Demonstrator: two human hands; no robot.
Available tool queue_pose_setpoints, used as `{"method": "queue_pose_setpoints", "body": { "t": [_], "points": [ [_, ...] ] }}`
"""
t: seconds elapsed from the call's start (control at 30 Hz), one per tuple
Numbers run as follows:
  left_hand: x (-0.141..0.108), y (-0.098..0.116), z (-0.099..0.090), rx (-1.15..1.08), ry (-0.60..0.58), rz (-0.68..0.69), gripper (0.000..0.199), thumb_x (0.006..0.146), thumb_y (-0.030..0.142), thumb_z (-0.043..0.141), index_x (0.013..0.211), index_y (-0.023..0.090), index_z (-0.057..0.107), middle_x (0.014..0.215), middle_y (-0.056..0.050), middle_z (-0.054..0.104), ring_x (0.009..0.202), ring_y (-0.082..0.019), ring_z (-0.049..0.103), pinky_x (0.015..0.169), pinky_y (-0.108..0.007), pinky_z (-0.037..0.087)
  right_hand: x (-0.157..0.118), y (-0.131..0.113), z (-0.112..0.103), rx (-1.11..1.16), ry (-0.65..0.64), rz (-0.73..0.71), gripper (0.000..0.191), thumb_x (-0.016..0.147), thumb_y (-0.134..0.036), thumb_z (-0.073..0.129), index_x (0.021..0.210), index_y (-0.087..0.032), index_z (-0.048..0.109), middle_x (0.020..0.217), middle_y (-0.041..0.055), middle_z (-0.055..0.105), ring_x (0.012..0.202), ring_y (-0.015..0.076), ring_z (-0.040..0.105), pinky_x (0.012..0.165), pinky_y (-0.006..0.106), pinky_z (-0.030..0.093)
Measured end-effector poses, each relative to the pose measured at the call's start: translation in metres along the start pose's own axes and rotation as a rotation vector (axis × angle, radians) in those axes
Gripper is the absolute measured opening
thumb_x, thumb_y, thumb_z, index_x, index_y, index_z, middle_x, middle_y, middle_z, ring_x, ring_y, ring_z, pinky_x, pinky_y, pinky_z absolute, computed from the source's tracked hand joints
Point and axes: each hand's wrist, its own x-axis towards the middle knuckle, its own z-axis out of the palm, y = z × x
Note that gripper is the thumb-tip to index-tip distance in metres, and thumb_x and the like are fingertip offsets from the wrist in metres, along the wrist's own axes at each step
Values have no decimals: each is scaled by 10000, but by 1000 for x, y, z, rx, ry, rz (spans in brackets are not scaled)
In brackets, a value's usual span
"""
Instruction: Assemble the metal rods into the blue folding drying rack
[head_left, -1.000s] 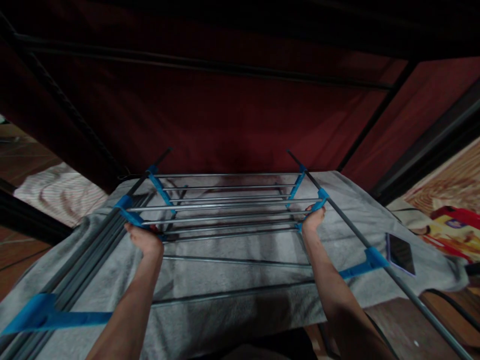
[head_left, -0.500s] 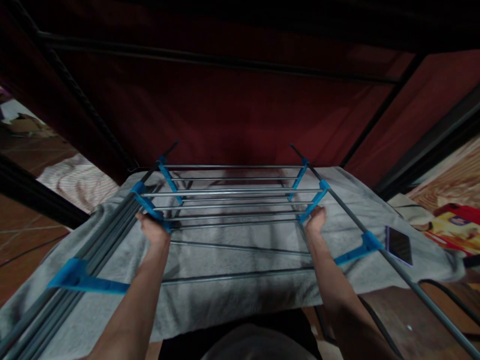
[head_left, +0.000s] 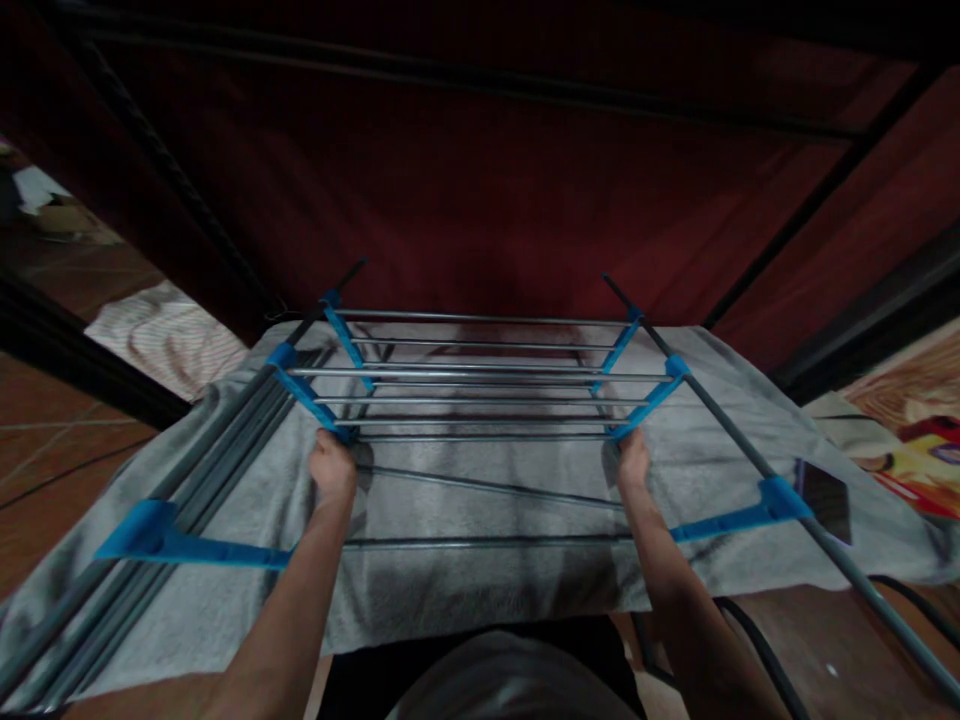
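A partly assembled rack of grey metal tubes (head_left: 480,376) and blue plastic brackets lies on a grey cloth (head_left: 480,590). My left hand (head_left: 331,466) is closed at the near end of the left blue bracket (head_left: 304,392); its fingertips are partly hidden. On the other side, my right hand (head_left: 634,460) grips the low end of the right blue bracket (head_left: 646,402). Several thin crossbars run between these brackets. Closer to me, a second left bracket (head_left: 150,535) and a second right bracket (head_left: 780,498) sit on the long side tubes, with a lower crossbar (head_left: 487,543) between my forearms.
Several loose tubes (head_left: 225,460) lie along the left side. A phone (head_left: 825,500) rests on the cloth beside the right side tube. Behind the rack hangs dark red fabric (head_left: 480,220) on a dark frame. A striped cloth (head_left: 169,335) is on the floor at left.
My left hand has shifted right and nearer to me, its thumb now drawn in at the bracket's end. My right hand sits slightly lower on its bracket. The view has moved slightly.
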Motion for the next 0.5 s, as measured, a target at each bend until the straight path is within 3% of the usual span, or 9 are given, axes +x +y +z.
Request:
{"method": "queue_pose_setpoints", "body": {
  "t": [0.2, 0.33, 0.5],
  "points": [
    [0, -12, 6, 23, 26, -32, 375, 973, 239, 350, 599, 243, 382, 522, 8, 356, 635, -215, 517, 643, -318, 359, -2, 2, -1, -190, 6, -10, 346, 916, -405, 319, 654, -249, 482, 590, -9, 430, 675, 213, 495, 816, 442, 440],
    [1, -17, 9, -10, 44, -44, 380, 978, 268, 346, 606, 247, 415, 559, -33, 465, 726, -245, 600, 672, -320, 406, -3, 3, -2, -246, 19, -35, 269, 881, -379, 357, 648, -268, 434, 578, -20, 382, 712, 244, 528, 867, 473, 437],
    [2, -19, 8, -59, 36, -45, 378, 972, 281, 368, 612, 235, 471, 600, -60, 542, 759, -252, 627, 707, -326, 459, -3, 2, -3, -223, -1, -37, 316, 884, -433, 309, 637, -280, 431, 575, -4, 390, 678, 255, 492, 777, 480, 454]
  ]
}}
